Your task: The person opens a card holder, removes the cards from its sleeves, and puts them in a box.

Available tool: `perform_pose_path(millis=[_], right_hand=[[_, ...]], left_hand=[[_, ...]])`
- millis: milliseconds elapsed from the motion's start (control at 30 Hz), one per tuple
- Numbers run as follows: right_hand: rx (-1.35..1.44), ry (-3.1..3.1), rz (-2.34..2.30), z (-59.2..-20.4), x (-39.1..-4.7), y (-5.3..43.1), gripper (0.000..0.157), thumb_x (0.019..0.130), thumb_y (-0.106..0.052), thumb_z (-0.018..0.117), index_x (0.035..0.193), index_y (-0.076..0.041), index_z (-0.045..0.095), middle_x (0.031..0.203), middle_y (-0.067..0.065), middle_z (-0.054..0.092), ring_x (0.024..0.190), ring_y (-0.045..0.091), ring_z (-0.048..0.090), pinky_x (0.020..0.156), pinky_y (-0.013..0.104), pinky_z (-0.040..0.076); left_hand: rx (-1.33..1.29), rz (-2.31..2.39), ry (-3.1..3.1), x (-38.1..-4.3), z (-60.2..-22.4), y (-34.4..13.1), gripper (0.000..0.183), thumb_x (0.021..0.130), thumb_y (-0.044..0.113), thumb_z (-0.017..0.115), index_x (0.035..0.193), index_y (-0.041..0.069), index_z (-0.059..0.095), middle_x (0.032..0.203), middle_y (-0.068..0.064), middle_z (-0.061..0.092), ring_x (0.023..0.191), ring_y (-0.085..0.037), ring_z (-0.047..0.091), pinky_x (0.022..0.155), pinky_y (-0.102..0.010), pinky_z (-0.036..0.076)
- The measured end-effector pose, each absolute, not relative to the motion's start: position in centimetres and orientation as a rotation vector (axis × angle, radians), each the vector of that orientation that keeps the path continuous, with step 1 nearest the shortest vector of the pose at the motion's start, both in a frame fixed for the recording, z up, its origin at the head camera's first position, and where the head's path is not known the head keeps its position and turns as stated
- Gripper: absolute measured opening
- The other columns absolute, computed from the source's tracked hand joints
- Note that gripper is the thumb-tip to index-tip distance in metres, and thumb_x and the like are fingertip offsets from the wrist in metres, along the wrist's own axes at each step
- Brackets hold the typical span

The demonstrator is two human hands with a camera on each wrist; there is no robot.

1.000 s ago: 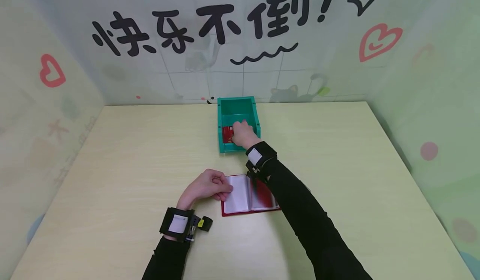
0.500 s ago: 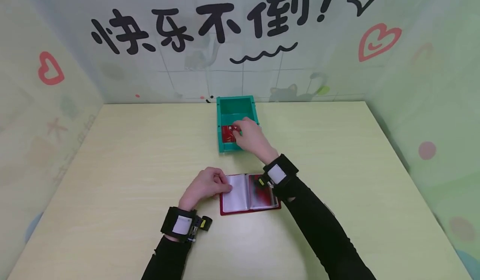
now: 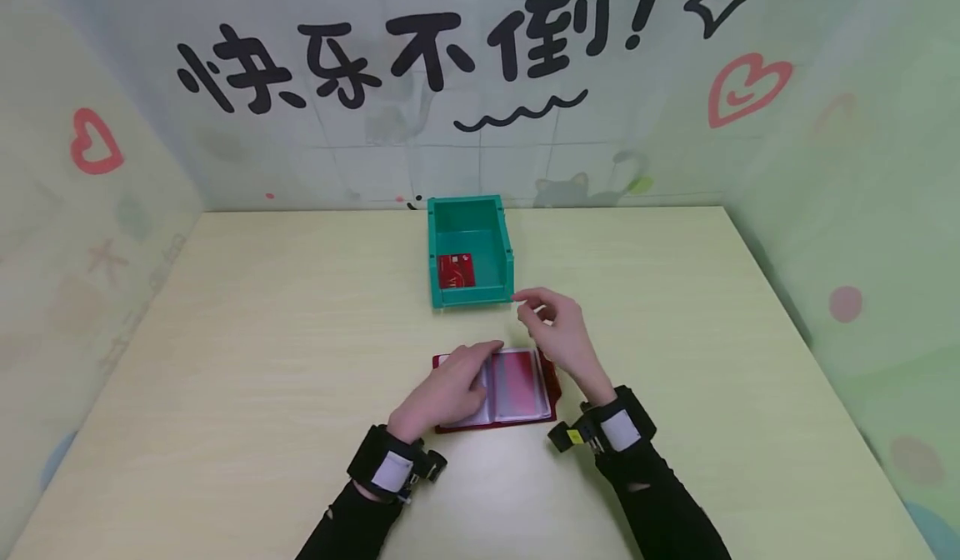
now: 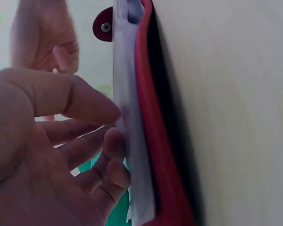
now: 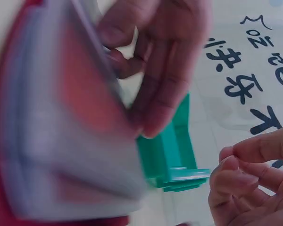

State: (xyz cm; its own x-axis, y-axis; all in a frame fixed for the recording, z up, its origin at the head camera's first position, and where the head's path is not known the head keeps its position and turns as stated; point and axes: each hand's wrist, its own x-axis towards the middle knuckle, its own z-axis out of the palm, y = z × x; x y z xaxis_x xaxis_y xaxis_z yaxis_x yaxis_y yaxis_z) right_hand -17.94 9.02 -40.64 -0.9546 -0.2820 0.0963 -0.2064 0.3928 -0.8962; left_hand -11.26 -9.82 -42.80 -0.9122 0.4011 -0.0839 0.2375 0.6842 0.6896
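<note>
An open card holder [image 3: 546,414] with a red cover and clear sleeves lies on the table, a red card [image 3: 516,377] showing in its right page. My left hand [image 3: 444,393] rests across the left page with its index finger reaching towards the top edge; the left wrist view shows the thumb and fingertips right at the clear sleeves [image 4: 132,117]. Just off the holder's upper right corner is my right hand [image 3: 562,335], loosely bent and holding nothing. Beyond the hands stands a teal bin [image 3: 472,297] with another red card [image 3: 456,271] on its floor.
A pale wooden table [image 3: 300,318] spreads around the holder. The bin is close to the printed back wall [image 3: 300,160], and side panels flank the table. A red snap tab [image 4: 101,31] sticks out from the holder.
My right hand has left the bin and come back to the holder's upper right, uncovering the bin's card. My left hand has moved right, from the left page's edge onto the pages.
</note>
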Motion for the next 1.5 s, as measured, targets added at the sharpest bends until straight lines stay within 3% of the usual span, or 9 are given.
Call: perform_pose_path(millis=[133,233,400,700,967,1233,1500], right_hand=[[-0.429,2.505,-1.64,-42.5,-16.7,10.1,0.025,0.098,-0.012,0.058,0.117,-0.002,0.07,0.096,0.016,0.067,0.067,0.013,0.057,0.055,0.024,0.047],[-0.448,2.479,-1.643,-43.6,-16.0,10.7,0.023,0.099,-0.013,0.059,0.117,-0.003,0.07,0.095,0.016,0.069,0.071,0.014,0.058,0.06,0.023,0.048],[-0.51,2.4,-1.629,-45.5,-15.7,11.7,0.024,0.1,-0.014,0.061,0.12,-0.002,0.069,0.102,0.017,0.069,0.084,0.012,0.058,0.073,0.02,0.048],[-0.554,2.347,-1.726,-46.7,-16.2,12.8,0.024,0.099,-0.01,0.062,0.119,0.0,0.071,0.111,0.02,0.069,0.094,0.004,0.059,0.083,0.016,0.049],[-0.452,2.454,-1.746,-47.1,-15.5,11.9,0.021,0.096,-0.007,0.065,0.114,0.001,0.073,0.105,0.018,0.064,0.086,0.003,0.055,0.074,0.017,0.047],[-0.462,2.519,-1.701,-43.9,-14.0,10.9,0.02,0.095,-0.002,0.064,0.111,0.007,0.072,0.103,0.019,0.06,0.085,0.007,0.051,0.072,0.021,0.045],[-0.543,2.516,-1.726,-45.7,-14.6,10.9,0.013,0.094,-0.01,0.069,0.103,-0.002,0.073,0.104,0.015,0.058,0.088,0.013,0.049,0.073,0.023,0.044]], left_hand=[[0.498,1.124,2.6,-11.4,-43.1,-10.2,0.055,0.095,0.007,0.062,0.148,0.004,0.046,0.144,-0.014,0.056,0.124,-0.029,0.056,0.108,-0.047,0.048],[0.495,1.207,2.561,-11.7,-43.3,-10.6,0.052,0.096,0.01,0.062,0.146,0.005,0.049,0.13,-0.012,0.063,0.106,-0.023,0.058,0.091,-0.036,0.054],[0.491,1.325,2.506,-12.2,-43.5,-11.3,0.048,0.096,0.011,0.063,0.143,0.007,0.053,0.112,-0.009,0.066,0.087,-0.015,0.054,0.07,-0.022,0.047],[0.509,1.454,2.437,-12.5,-43.9,-12.1,0.047,0.097,0.009,0.061,0.143,0.003,0.052,0.138,-0.012,0.063,0.097,-0.018,0.062,0.084,-0.023,0.053],[0.5,1.578,2.306,-12.7,-44.2,-12.7,0.047,0.098,0.01,0.061,0.144,0.001,0.051,0.138,-0.016,0.063,0.102,-0.023,0.065,0.089,-0.021,0.053],[0.457,1.611,2.206,-13.0,-44.5,-12.9,0.052,0.099,0.016,0.063,0.147,0.003,0.047,0.14,-0.017,0.059,0.103,-0.022,0.061,0.087,-0.022,0.052],[0.45,1.608,2.209,-12.9,-44.5,-13.0,0.053,0.098,0.02,0.065,0.145,0.002,0.048,0.139,-0.02,0.057,0.102,-0.021,0.059,0.084,-0.025,0.051]])
